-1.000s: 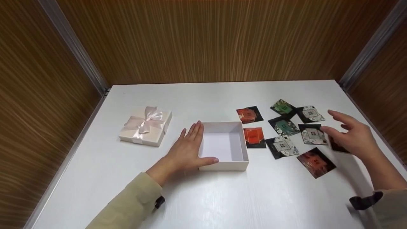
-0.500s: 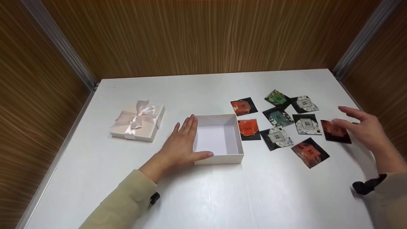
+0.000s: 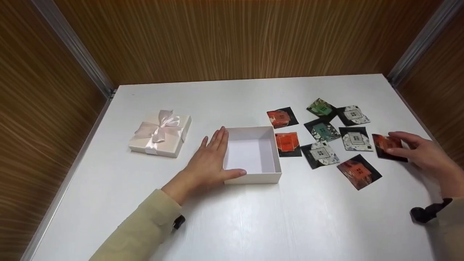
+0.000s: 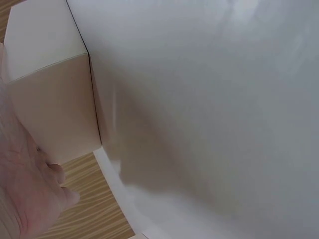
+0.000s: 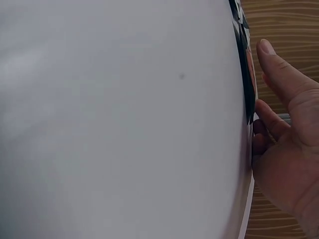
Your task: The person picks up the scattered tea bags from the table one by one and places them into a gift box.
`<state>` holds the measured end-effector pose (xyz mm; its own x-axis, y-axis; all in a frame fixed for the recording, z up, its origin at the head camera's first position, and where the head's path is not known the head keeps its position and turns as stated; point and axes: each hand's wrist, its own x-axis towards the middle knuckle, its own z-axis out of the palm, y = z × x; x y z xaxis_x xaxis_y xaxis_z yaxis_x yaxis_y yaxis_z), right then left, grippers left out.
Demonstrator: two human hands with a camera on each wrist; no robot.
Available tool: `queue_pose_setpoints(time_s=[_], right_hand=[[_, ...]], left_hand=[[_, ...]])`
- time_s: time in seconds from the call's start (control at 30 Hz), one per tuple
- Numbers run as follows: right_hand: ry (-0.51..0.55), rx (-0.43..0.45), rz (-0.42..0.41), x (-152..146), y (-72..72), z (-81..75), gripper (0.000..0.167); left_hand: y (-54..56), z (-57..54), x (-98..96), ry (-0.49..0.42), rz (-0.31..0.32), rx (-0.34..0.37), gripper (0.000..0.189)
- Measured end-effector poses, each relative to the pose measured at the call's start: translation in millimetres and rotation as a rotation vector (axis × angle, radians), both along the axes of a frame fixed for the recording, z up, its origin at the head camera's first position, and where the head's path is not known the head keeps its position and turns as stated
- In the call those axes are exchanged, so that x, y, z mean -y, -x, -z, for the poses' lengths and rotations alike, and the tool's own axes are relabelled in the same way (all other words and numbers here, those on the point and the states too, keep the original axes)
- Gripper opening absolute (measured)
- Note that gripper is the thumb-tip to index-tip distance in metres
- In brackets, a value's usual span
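Observation:
My left hand (image 3: 206,163) lies along the left side of an open white box (image 3: 252,177), with its fingers straight and the thumb over the front rim. In the left wrist view, the palm and fingers are against the box's outer wall (image 4: 55,107). At the far right, my right hand (image 3: 427,154) is over a dark red square packet (image 3: 382,145). Its thumb and index finger spread apart above that packet, near its right part. The right wrist view has the hand (image 5: 294,129) beside the packets at the table's edge line; whether a fingertip touches is unclear.
Several flat square packets lie right of the box: an orange one (image 3: 288,144), a green one (image 3: 320,108), a teal one (image 3: 322,130) and white-patterned ones (image 3: 356,139). A ribboned lid (image 3: 159,136) sits at the left. Wood-grain panels (image 3: 250,40) enclose the white table (image 3: 253,224).
My right hand has moved right and lowered from beside the white-patterned packets to the dark red packet at the far right. The left hand stays on the box. The head view has shifted slightly.

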<state>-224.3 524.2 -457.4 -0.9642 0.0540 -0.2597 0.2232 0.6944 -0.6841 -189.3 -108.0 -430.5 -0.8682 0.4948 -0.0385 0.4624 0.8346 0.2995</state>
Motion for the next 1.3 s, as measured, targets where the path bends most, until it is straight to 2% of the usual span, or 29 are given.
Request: queue_pose_setpoints(time_s=[0.17,0.4,0.53,0.63,0.7,0.83,0.93,1.3], right_hand=[[0.028,-0.029,-0.041,-3,1.3,3.8,0.094],[0.0,-0.183,-0.144,-2,2.1,10.2,0.064],[-0.05,-0.135,-0.147,-2,4.1,8.7,0.071],[-0.09,-0.06,-0.126,-2,6.5,8.4,0.083],[-0.113,-0.05,-0.099,-2,7.3,9.5,0.087],[-0.132,-0.055,-0.022,0,6.4,11.0,0.097],[-0.137,-0.064,0.02,2,5.3,10.4,0.099],[-0.078,-0.132,0.043,6,3.6,7.1,0.093]], left_hand=[[-0.4,1.0,-0.2,0.0,0.0,0.003,0.13],[0.3,0.2,-0.2,-0.01,0.002,0.004,0.129],[0.7,-0.3,-1.5,-0.013,-0.011,0.012,0.129],[1.0,-0.3,-2.8,-0.01,-0.02,0.013,0.131],[0.5,-0.3,-2.9,-0.006,-0.023,0.008,0.131],[-0.5,0.9,-2.0,-0.001,-0.024,0.002,0.13],[-0.5,1.3,-0.7,0.005,-0.018,-0.005,0.131],[0.6,1.0,-0.8,-0.009,-0.004,0.012,0.13]])
